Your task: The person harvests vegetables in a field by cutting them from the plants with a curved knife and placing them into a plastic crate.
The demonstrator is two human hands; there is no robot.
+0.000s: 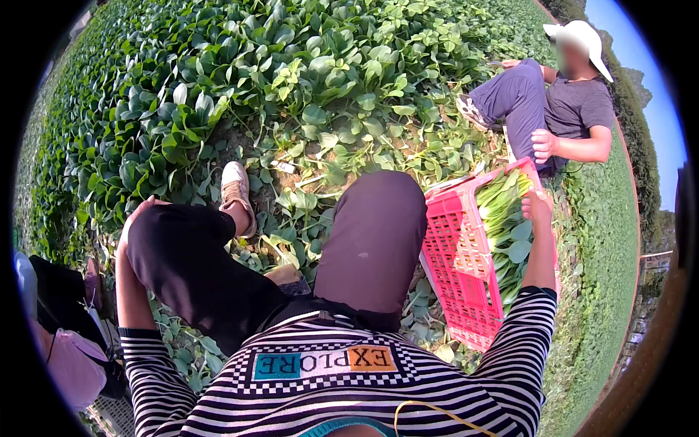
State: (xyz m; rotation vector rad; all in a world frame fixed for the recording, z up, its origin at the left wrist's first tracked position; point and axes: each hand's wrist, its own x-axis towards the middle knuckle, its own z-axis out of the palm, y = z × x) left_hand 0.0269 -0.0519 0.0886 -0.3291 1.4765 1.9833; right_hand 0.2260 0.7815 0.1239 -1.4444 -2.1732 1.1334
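My left hand [137, 216] rests against the outer side of my left knee, its fingers mostly hidden behind the dark trouser leg. On the right, a red plastic crate [456, 262] with slotted walls stands beside my right knee, tilted in the view. Leafy greens with pale stalks [499, 213] lie in it, packed close together. My right hand [538, 206] is at the crate's far right corner, over the ends of the greens, with its fingers curled. Whether it grips the greens or only touches them and the rim is unclear.
Dense leafy green plants [262, 60] grow ahead and to the left. Loose leaves [338, 145] litter the soil before my feet. A person in a white cap [579, 104] sits beyond the crate. At lower left are a pink cloth-like item [76, 366] and a pale slotted crate [112, 412].
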